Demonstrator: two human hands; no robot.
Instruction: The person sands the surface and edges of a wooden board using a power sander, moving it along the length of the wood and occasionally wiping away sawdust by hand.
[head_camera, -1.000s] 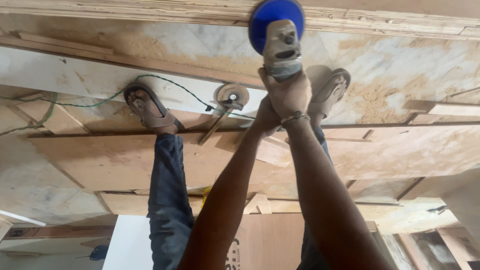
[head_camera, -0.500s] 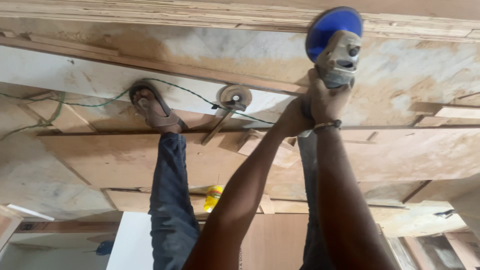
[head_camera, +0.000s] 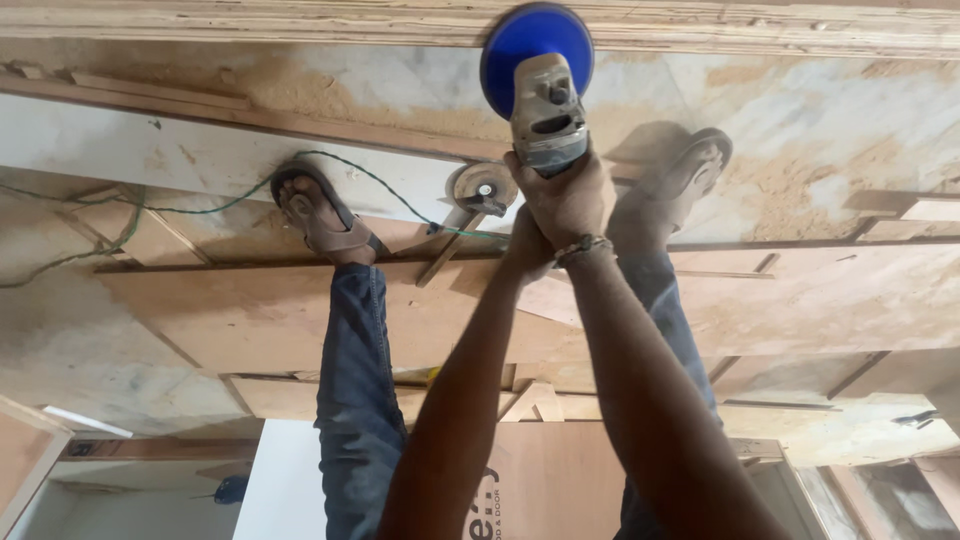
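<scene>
Both hands gripped the grinder (head_camera: 548, 112), the right hand (head_camera: 572, 195) closed fully round its grey body and the left hand (head_camera: 524, 250) wrapped just behind it at the right wrist. The grinder's blue disc (head_camera: 536, 45) lay against the edge of a long board (head_camera: 300, 20), touching it. No container showed. The person's sandalled feet (head_camera: 322, 215) stood apart on a sawdust-covered floor (head_camera: 820, 110), the grinder between them. A second grinder (head_camera: 480, 190) lay near the hands, its green cord (head_camera: 200, 205) trailing off past the left foot. Wood strips (head_camera: 150, 90) lay beside the board; open floor remained to the right.
</scene>
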